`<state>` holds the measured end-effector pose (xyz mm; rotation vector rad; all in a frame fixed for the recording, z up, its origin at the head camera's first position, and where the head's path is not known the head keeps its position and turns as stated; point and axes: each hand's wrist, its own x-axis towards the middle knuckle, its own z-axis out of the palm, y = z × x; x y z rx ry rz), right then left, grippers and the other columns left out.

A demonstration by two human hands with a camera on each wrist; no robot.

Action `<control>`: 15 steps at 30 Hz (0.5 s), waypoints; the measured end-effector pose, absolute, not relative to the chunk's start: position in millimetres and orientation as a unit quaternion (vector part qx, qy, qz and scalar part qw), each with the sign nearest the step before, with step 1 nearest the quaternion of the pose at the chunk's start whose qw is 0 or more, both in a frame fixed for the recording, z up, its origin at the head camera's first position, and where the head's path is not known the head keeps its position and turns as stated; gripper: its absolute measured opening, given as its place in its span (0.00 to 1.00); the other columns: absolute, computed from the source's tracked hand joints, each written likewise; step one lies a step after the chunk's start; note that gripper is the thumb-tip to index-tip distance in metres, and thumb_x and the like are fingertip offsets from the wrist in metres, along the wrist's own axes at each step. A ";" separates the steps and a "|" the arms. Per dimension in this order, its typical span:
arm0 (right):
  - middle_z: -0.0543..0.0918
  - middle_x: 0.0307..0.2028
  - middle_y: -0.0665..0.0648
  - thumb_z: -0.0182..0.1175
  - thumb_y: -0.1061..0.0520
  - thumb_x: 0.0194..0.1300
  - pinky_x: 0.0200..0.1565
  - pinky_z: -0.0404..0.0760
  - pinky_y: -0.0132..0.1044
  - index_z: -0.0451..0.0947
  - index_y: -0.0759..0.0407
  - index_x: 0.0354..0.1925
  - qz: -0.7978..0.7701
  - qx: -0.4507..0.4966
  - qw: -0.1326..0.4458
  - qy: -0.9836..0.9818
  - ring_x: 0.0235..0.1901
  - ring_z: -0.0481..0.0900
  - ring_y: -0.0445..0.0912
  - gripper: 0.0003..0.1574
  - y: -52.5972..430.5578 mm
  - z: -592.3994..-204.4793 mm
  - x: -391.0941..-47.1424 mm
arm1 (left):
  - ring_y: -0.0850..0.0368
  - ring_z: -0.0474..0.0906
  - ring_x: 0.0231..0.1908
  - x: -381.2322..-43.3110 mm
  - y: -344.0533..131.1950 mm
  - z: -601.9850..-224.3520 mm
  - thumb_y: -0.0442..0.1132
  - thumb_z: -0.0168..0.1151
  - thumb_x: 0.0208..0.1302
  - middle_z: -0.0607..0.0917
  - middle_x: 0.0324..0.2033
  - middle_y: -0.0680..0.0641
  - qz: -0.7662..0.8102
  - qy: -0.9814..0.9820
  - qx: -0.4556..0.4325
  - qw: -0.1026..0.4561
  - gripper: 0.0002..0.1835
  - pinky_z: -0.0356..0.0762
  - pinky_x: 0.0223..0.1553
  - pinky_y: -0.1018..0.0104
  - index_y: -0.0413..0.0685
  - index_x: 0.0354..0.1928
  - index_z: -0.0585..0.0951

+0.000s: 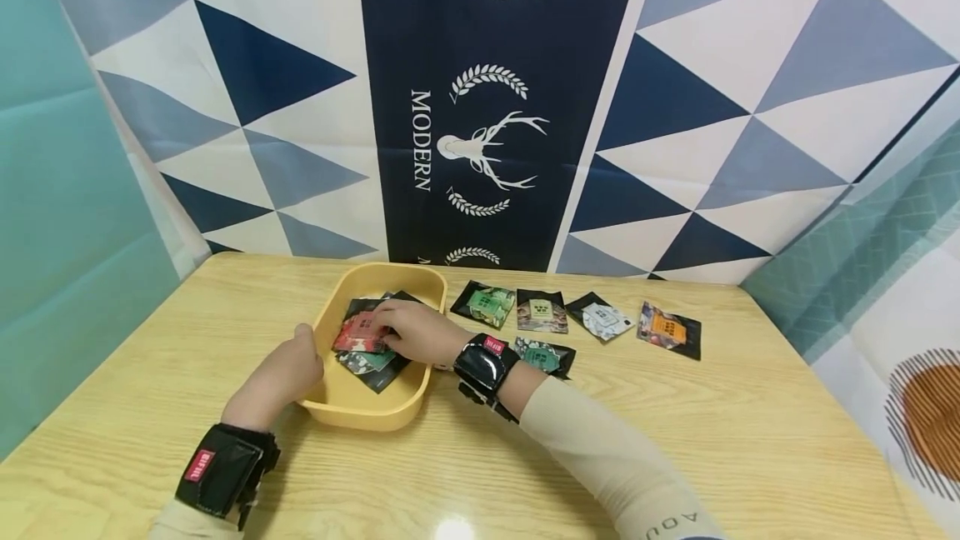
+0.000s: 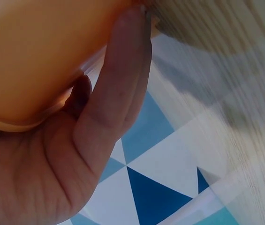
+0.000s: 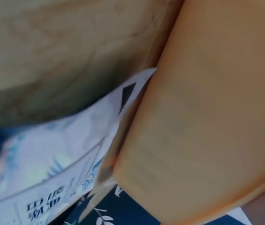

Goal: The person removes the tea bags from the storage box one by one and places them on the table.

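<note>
A yellow plastic bin stands on the table with several small packets in it. My left hand grips the bin's left wall at the rim; in the left wrist view its fingers lie along the outside. My right hand reaches over the right rim and pinches a red and black packet. Beneath that lies a dark green packet with a leaf print. The right fingertips are partly hidden in the head view. The right wrist view shows only the bin's outer wall and a white packet beside it.
Right of the bin lie a green packet, a brown one, a white one, an orange one and a teal one. A patterned cloth hangs behind the wooden table.
</note>
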<state>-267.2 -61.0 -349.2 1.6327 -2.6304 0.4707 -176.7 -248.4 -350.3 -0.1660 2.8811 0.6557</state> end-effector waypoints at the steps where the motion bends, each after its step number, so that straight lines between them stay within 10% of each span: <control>1: 0.78 0.51 0.52 0.55 0.62 0.64 0.54 0.71 0.29 0.79 0.56 0.48 0.152 0.521 0.000 -0.840 0.52 0.74 0.41 0.14 -61.9 -349.7 -268.7 | 0.52 0.73 0.24 -176.8 -247.8 -350.6 0.29 0.37 0.65 0.75 0.26 0.36 0.222 0.969 -0.057 0.092 0.16 0.71 0.24 0.63 0.21 0.50 0.55; 15: 0.73 0.60 0.46 0.64 0.49 0.58 0.63 0.64 0.38 0.65 0.43 0.65 0.005 0.487 -0.051 -0.872 0.62 0.68 0.40 0.37 -75.4 -355.1 -274.6 | 0.51 0.74 0.25 -177.5 -247.8 -351.0 0.29 0.38 0.65 0.77 0.27 0.34 0.220 0.970 -0.060 0.084 0.16 0.72 0.25 0.62 0.21 0.49 0.56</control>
